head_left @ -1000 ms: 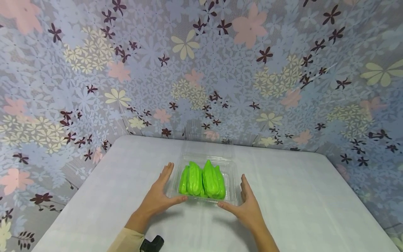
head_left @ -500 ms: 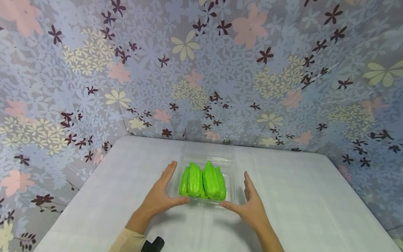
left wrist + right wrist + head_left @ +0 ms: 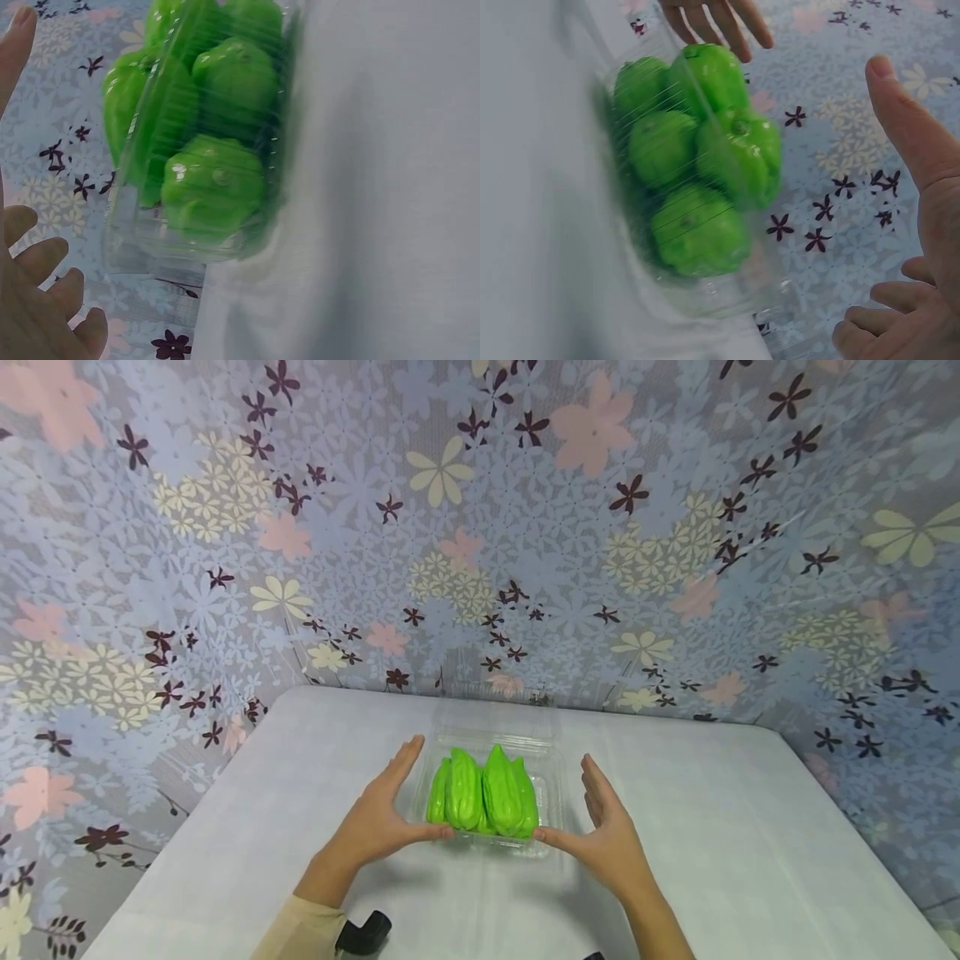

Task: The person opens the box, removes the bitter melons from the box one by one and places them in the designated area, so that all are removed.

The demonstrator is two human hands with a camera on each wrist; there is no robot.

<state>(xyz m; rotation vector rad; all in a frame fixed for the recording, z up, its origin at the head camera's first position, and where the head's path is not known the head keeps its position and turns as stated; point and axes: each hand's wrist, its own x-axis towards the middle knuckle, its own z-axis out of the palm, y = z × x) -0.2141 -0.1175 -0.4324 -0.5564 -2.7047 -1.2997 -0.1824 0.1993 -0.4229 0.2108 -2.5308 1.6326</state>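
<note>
A clear plastic box (image 3: 551, 793) stands on the white table, filled with several glossy green peppers (image 3: 465, 789); some lie on top of others. Its hinged lid (image 3: 495, 718) is folded back toward the wall. On the box's left side my left hand (image 3: 371, 818) is held with straight fingers and thumb spread. My right hand (image 3: 611, 843) mirrors it on the right side, fingers straight and thumb pointing inward. Both wrist views show a gap between each hand and the box. The peppers (image 3: 214, 184) appear through the box wall in the left wrist view.
A white cloth (image 3: 712, 827) covers the table. Behind it rises a flower-patterned wall covering (image 3: 525, 543). A black strap device (image 3: 363, 935) sits at my left wrist, by a beige sleeve (image 3: 300, 931).
My right hand has shifted slightly right and away from me, and my left hand slightly to the right. The box and peppers have stayed in place.
</note>
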